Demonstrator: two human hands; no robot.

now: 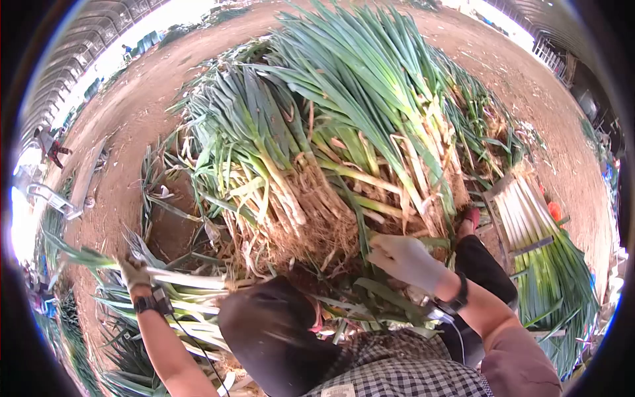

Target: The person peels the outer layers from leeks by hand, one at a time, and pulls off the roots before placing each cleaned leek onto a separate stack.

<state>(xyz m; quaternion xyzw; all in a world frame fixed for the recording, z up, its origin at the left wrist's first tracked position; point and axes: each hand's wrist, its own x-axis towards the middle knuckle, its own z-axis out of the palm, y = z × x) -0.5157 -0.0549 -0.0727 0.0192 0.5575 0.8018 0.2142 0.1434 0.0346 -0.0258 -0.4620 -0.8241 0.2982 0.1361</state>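
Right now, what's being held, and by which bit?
The left hand holds a leek near where its leaves begin; I can't tell about the right hand.

Near the left edge of the earth floor are a pale metal frame and a person; toward its right edge shows an orange object. A ribbed roof arches overhead.

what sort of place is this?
Likely a farm packing shed or large greenhouse: arched, ribbed roof overhead, bare dirt floor, and a big heap of leek-like vegetables with roots on.
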